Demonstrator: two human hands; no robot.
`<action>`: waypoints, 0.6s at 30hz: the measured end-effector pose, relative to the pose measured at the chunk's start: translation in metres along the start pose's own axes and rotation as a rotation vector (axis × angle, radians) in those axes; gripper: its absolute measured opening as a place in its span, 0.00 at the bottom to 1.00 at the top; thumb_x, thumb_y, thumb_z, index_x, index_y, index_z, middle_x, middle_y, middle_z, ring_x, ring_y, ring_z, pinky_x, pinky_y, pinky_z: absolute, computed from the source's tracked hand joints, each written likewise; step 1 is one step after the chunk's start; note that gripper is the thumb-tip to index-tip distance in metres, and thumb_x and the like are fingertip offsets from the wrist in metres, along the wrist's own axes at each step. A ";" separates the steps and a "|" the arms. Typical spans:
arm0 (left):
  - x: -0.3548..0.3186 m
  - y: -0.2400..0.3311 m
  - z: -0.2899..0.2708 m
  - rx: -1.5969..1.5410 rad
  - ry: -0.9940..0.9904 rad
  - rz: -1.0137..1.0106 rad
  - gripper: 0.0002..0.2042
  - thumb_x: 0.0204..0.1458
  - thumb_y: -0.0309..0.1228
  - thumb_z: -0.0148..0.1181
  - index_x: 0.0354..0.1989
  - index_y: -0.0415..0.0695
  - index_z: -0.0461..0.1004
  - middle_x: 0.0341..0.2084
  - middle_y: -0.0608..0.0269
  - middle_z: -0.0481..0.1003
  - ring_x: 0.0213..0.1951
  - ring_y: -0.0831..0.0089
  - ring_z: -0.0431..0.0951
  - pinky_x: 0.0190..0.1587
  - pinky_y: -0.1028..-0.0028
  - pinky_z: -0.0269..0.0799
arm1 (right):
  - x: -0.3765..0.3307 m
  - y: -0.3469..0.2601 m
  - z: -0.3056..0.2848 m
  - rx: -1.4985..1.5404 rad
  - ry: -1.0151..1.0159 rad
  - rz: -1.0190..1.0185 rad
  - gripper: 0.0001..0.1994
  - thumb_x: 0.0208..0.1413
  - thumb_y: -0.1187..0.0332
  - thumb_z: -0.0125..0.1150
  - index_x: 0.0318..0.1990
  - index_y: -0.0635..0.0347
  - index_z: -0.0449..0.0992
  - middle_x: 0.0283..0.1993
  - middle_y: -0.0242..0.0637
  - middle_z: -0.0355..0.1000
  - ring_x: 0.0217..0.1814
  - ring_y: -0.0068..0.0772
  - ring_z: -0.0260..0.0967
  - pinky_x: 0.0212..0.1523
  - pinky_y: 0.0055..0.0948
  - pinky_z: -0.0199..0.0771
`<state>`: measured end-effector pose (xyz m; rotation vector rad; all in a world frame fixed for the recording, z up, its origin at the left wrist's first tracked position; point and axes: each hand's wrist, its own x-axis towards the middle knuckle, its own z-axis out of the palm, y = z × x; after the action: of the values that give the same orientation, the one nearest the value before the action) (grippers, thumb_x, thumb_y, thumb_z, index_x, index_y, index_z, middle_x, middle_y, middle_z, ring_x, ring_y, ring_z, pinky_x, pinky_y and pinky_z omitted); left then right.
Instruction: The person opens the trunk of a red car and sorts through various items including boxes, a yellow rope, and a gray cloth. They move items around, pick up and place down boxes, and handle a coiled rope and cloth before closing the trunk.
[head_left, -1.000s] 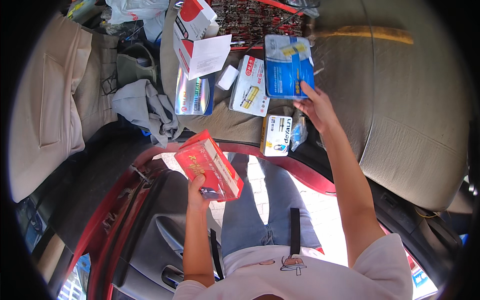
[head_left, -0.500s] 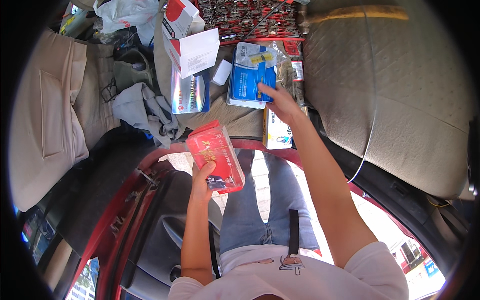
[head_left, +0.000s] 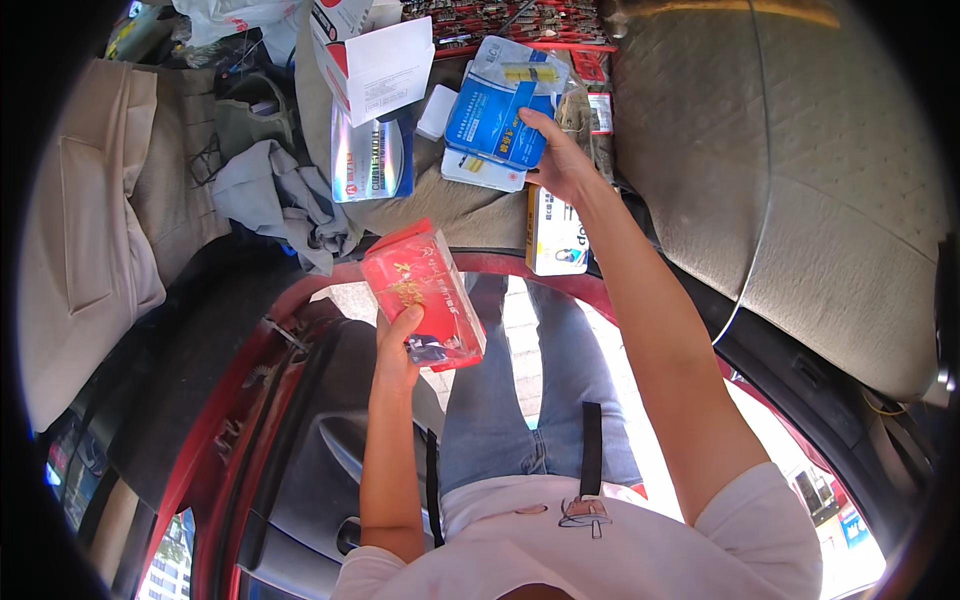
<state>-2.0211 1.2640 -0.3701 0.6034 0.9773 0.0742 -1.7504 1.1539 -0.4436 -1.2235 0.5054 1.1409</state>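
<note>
My left hand (head_left: 398,345) is wrapped round a red packet (head_left: 425,285) in clear plastic, its thumb across the front. My right hand (head_left: 562,160) grips a flat blue and silver pack (head_left: 490,122) by its right edge, thumb on top and fingers underneath. That pack lies tilted over a white flat pack (head_left: 482,170), whose lower edge shows below it. A small white box (head_left: 437,112) is just to its left. Below my right wrist stands a white and yellow box (head_left: 560,235). How far the blue pack is raised, I cannot tell.
A shiny silver and blue box (head_left: 370,160) lies under an opened white and red carton (head_left: 388,75). Grey cloth (head_left: 275,190) is bunched at the left. Car seats (head_left: 760,150) flank the things, with a red door sill (head_left: 500,262) nearer me and a pale cable (head_left: 766,180) at the right.
My right hand has turned and shifted the blue pack, so more of the white pack beneath shows. My left hand still holds the red packet. The whole view has shifted slightly.
</note>
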 end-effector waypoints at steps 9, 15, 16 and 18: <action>0.012 0.001 0.003 0.001 -0.004 -0.002 0.24 0.46 0.28 0.55 0.53 0.38 0.58 0.42 0.57 0.69 0.43 0.69 0.73 0.45 0.70 0.71 | 0.038 -0.036 -0.055 -0.433 0.017 -0.122 0.38 0.40 0.48 0.66 0.52 0.68 0.64 0.50 0.44 0.68 0.53 0.37 0.65 0.57 0.37 0.58; 0.008 0.000 0.013 0.018 -0.001 -0.017 0.25 0.45 0.29 0.57 0.53 0.38 0.58 0.42 0.58 0.69 0.43 0.70 0.72 0.46 0.71 0.69 | -0.050 0.044 -0.066 -0.795 0.570 -0.428 0.41 0.38 0.55 0.69 0.56 0.73 0.58 0.55 0.55 0.61 0.59 0.46 0.59 0.57 0.36 0.59; 0.009 0.001 0.016 0.037 -0.002 -0.030 0.26 0.44 0.30 0.57 0.53 0.38 0.58 0.42 0.58 0.69 0.43 0.70 0.72 0.46 0.71 0.69 | -0.061 0.075 -0.075 -0.796 0.612 -0.372 0.47 0.35 0.56 0.72 0.60 0.72 0.51 0.55 0.57 0.60 0.58 0.47 0.59 0.57 0.36 0.59; 0.015 -0.001 0.023 0.085 0.020 -0.055 0.26 0.44 0.30 0.57 0.53 0.38 0.59 0.42 0.58 0.69 0.43 0.70 0.72 0.46 0.71 0.69 | -0.069 0.118 -0.076 -0.851 0.565 -0.305 0.59 0.29 0.52 0.74 0.64 0.67 0.38 0.57 0.58 0.55 0.59 0.52 0.55 0.58 0.40 0.58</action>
<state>-1.9945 1.2577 -0.3728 0.6542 1.0199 -0.0107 -1.8626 1.0473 -0.4664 -2.3067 0.2148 0.7340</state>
